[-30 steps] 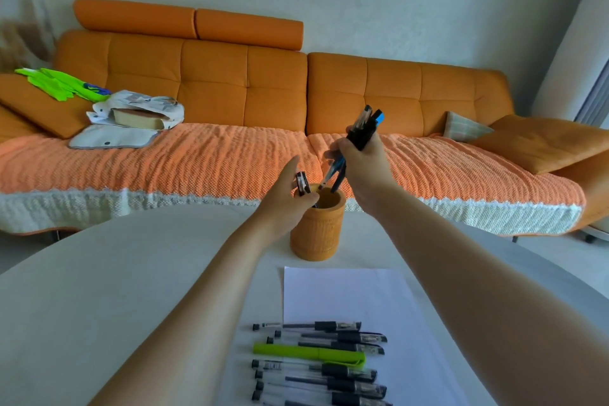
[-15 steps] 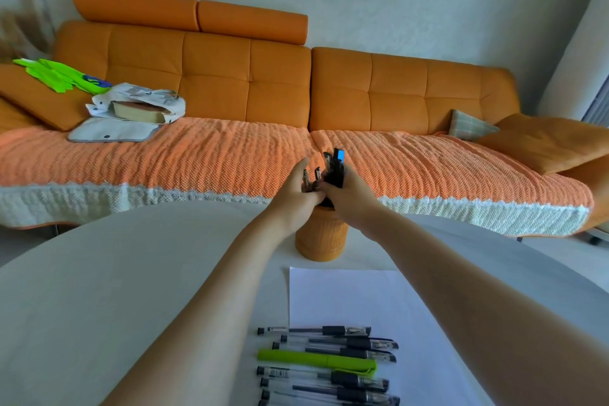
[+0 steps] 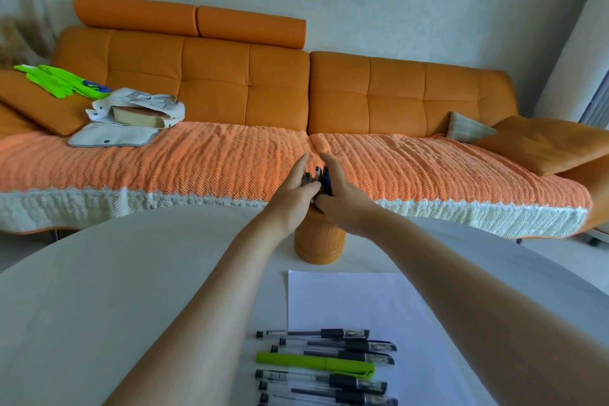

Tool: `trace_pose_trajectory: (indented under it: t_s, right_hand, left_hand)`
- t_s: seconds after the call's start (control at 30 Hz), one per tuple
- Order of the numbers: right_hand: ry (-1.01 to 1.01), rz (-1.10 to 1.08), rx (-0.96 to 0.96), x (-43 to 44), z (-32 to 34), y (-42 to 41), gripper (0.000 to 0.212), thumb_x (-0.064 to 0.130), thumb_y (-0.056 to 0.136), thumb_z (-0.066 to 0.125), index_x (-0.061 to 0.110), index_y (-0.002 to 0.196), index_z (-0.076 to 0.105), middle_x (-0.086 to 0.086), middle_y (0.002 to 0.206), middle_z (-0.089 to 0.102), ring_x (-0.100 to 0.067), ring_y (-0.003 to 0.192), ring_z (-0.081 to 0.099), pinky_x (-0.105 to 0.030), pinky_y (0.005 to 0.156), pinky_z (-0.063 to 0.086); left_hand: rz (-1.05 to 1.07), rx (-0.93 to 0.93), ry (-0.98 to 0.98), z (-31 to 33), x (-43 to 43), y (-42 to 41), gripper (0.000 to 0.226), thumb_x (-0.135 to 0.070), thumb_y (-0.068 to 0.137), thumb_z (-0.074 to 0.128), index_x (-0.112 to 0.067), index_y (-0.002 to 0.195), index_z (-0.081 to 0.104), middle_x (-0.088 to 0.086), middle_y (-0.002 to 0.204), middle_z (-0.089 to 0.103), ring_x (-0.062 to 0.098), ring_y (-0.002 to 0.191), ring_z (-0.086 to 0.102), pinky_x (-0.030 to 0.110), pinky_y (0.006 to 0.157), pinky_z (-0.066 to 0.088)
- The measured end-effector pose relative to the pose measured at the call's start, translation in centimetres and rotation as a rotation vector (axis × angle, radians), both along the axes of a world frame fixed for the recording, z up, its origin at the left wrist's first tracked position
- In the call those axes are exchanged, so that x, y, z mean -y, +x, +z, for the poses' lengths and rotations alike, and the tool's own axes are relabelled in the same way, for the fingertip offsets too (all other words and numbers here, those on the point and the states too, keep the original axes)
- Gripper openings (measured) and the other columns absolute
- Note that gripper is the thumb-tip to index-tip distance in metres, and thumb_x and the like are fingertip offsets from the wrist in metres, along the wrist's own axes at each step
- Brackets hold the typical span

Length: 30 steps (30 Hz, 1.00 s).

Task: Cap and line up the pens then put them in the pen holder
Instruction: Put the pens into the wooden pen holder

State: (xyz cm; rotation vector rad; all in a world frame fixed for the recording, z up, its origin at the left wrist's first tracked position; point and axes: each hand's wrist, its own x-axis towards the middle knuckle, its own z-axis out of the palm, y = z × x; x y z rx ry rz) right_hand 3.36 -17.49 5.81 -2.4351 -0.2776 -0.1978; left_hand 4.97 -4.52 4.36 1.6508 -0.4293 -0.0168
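1. Partly done, by my reading: a bundle of pens (image 3: 321, 179) stands in the mouth of the orange pen holder (image 3: 319, 244), at 12 o'clock on the bench (image 3: 115, 273), its tops poking up between both hands.
2. Left hand (image 3: 296, 189): its grip is curled onto the bundle from 9 o'clock, thumb raised. Right hand (image 3: 344, 199): its grip is wrapped round the dark pens from 3 o'clock. Whether the tips have reached the holder's floor is hidden by the hands.
3. Left to do: a row of pens (image 3: 326, 372) lies at 6 o'clock, parallel and close together, with a green pen (image 3: 314, 362) in the middle. They look capped and lined up, so they probably only need carrying over. The lowest is cut off by the frame, so the count is uncertain.
4. The row straddles the left edge of a white sheet of paper (image 3: 365, 300), which lies between the row and the holder.
5. Edges: the bench's curved far rim runs just behind the holder, with the orange sofa (image 3: 244, 86) beyond, so a forward push could tip the holder off.
6. Room: bare bench spreads wide toward 9 o'clock, and the paper gives a flat lane from 6 to 12 o'clock. Both forearms cross it now, flanking the row.
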Motion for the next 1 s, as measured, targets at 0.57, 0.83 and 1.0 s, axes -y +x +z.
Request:
trace_pose_trajectory:
  t_s: [0.57, 0.83, 1.0]
  right_hand:
    - [-0.050, -0.001, 0.152, 0.4, -1.1, -0.8, 0.074, 0.047, 0.089, 0.060, 0.032, 0.151, 0.023, -0.002, 0.139, 0.052, -0.023, 0.116, 0.057, -0.047, 0.095, 0.050]
    - [-0.151, -0.008, 0.173, 1.6, 0.1, -3.6, 0.078, 0.049, 0.085, 0.065, 0.030, 0.151, 0.027, -0.002, 0.145, 0.044, -0.024, 0.128, 0.048, -0.049, 0.105, 0.040]
    - [-0.117, -0.027, 0.127, 3.1, 0.4, -6.9, 0.072, 0.038, 0.089, 0.067, 0.025, 0.150, 0.032, -0.003, 0.147, 0.043, -0.024, 0.132, 0.044, -0.036, 0.103, 0.038]
  left_hand:
    - [0.164, 0.193, 0.246, -0.6, -1.3, 0.1, 0.053, -0.036, 0.098, 0.053, -0.027, 0.148, 0.037, -0.002, 0.153, 0.035, 0.012, 0.137, 0.037, 0.035, 0.110, 0.035]
    - [0.342, 0.483, 0.435, 1.0, -1.8, -3.3, 0.031, -0.026, 0.094, 0.057, -0.022, 0.124, 0.056, -0.004, 0.124, 0.046, 0.016, 0.119, 0.042, 0.030, 0.099, 0.037]
    - [0.317, 0.635, 0.585, 0.4, -1.9, -7.0, 0.026, -0.020, 0.090, 0.060, -0.020, 0.115, 0.056, -0.004, 0.111, 0.046, 0.015, 0.110, 0.041, 0.025, 0.090, 0.036]
